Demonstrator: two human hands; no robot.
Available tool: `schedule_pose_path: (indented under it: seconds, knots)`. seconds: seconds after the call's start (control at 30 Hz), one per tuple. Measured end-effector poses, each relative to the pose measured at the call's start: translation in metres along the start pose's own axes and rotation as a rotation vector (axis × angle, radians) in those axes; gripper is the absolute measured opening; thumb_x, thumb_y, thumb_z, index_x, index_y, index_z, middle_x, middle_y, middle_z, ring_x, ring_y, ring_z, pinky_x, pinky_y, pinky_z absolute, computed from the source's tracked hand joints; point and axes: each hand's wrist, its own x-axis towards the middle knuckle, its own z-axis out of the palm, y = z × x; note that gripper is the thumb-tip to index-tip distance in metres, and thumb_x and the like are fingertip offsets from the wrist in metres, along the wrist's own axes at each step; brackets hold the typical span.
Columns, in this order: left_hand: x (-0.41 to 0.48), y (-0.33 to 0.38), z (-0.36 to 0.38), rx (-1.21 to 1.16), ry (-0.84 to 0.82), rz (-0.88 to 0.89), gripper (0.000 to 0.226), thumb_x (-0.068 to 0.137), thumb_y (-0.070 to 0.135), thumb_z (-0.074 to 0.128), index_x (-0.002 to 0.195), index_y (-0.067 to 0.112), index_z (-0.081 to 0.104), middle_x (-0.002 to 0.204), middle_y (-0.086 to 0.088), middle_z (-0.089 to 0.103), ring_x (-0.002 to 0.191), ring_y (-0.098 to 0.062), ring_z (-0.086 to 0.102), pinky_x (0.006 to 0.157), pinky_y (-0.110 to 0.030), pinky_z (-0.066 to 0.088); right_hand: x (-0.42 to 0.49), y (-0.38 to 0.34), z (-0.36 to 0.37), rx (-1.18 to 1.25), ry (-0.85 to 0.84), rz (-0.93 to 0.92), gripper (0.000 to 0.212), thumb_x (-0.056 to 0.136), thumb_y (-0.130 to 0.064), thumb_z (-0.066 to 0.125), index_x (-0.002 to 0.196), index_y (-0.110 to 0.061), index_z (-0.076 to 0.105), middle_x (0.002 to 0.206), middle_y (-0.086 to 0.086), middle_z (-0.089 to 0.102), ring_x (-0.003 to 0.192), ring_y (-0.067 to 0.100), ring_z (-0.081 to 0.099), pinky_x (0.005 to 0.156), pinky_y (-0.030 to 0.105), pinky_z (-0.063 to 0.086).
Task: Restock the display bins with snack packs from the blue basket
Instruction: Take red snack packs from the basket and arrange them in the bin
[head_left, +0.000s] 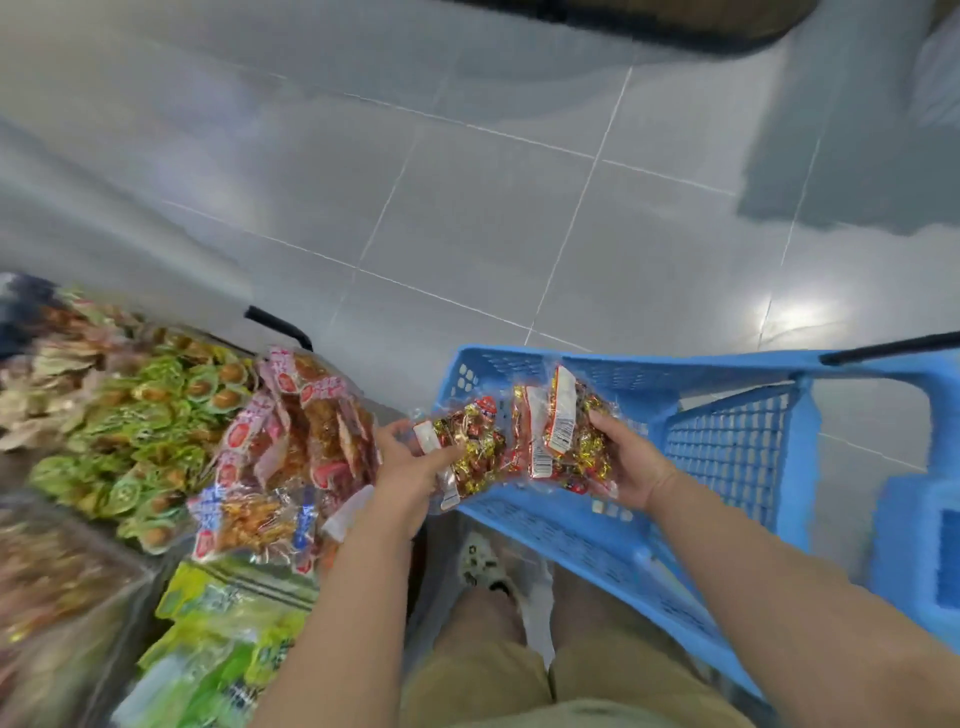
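Open grey tile floor (519, 208) ahead, plenty of room. Blue basket (727, 447), lattice plastic, tilted, rim just beside display bins (156, 431) at left. L hand (410, 467) fingers closed on clear crinkly snack pack (467, 447) w/ red-gold wrapped pieces, over basket's near rim. R hand (623, 462) grips second snack pack (566, 436), long axis roughly upright, white label up. Bins heaped w/ glossy packs.

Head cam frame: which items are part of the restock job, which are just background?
Job:
- blue basket
- clear packs of red-and-gold sweets, one in the left hand, more in the right hand
- display bins of snacks

Background:
- second blue basket
- tiled floor
- person's shoe
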Motion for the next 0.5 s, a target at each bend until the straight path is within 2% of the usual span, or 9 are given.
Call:
schedule_pose_path:
  seconds: [0.03,0.13,0.2,0.27,0.33,0.4,0.47,0.5]
  knots:
    - [-0.013,0.007,-0.011,-0.046,0.005,0.018,0.058,0.080,-0.006,0.071,0.121,0.017,0.037,0.098,-0.002,0.068,0.084,-0.022,0.069,0.073,-0.049,0.059,-0.006,-0.002,0.016,-0.018,-0.036,-0.011,0.037,0.071,-0.034,0.062,0.100,-0.011,0.063,0.084,0.009,0.074,0.067,0.021,0.071,0.050,0.027,0.055]
    - [-0.047,0.020,-0.050,-0.229,-0.014,0.054,0.029,0.084,-0.001,0.068,0.106,0.016,0.059,0.077,0.001,0.075,0.066,-0.017,0.072,0.052,-0.033,0.057,-0.020,-0.003,0.067,-0.082,-0.143,-0.027,0.032,0.073,-0.031,0.059,0.096,-0.010,0.063,0.077,0.008,0.073,0.057,0.021,0.069,0.040,0.024,0.050]
    - [-0.067,0.023,-0.085,-0.294,0.024,0.097,0.023,0.086,0.008,0.069,0.104,0.023,0.068,0.078,0.003,0.075,0.067,-0.016,0.072,0.056,-0.033,0.057,-0.027,0.003,0.105,-0.142,-0.222,-0.041,0.028,0.075,-0.029,0.057,0.091,-0.009,0.067,0.075,0.009,0.073,0.055,0.021,0.069,0.038,0.026,0.050]
    - [-0.085,0.023,-0.126,-0.321,0.101,0.178,0.023,0.089,0.014,0.067,0.105,0.030,0.067,0.077,0.010,0.072,0.062,-0.010,0.067,0.058,-0.026,0.053,-0.034,0.017,0.146,-0.235,-0.301,-0.061,0.027,0.073,-0.031,0.058,0.083,-0.012,0.075,0.079,0.008,0.073,0.061,0.022,0.070,0.048,0.029,0.055]
    - [-0.104,0.019,-0.170,-0.343,0.198,0.227,0.015,0.091,0.019,0.066,0.099,0.031,0.063,0.079,0.006,0.064,0.055,-0.008,0.056,0.050,-0.022,0.044,-0.042,0.036,0.189,-0.333,-0.378,-0.064,0.026,0.063,-0.035,0.070,0.078,-0.015,0.078,0.081,0.007,0.074,0.067,0.022,0.071,0.057,0.030,0.054]
    - [-0.124,0.010,-0.216,-0.347,0.305,0.266,0.006,0.090,0.026,0.067,0.095,0.028,0.063,0.079,0.000,0.053,0.054,-0.010,0.045,0.047,-0.022,0.036,-0.048,0.061,0.231,-0.395,-0.461,-0.068,0.033,0.058,-0.038,0.081,0.080,-0.014,0.078,0.084,0.010,0.074,0.070,0.025,0.071,0.058,0.035,0.055]
    - [-0.143,-0.003,-0.260,-0.365,0.405,0.324,0.015,0.091,0.028,0.066,0.101,0.019,0.062,0.076,0.000,0.048,0.048,-0.007,0.040,0.043,-0.019,0.032,-0.055,0.089,0.274,-0.418,-0.550,-0.044,0.035,0.060,-0.040,0.083,0.081,-0.012,0.078,0.083,0.012,0.074,0.070,0.026,0.071,0.054,0.039,0.057]
    - [-0.155,-0.011,-0.282,-0.395,0.454,0.350,0.016,0.091,0.027,0.066,0.103,0.018,0.061,0.075,0.000,0.047,0.044,-0.005,0.040,0.041,-0.017,0.031,-0.058,0.105,0.295,-0.421,-0.598,-0.038,0.040,0.052,-0.039,0.088,0.079,-0.011,0.078,0.081,0.012,0.074,0.069,0.026,0.071,0.053,0.039,0.057]
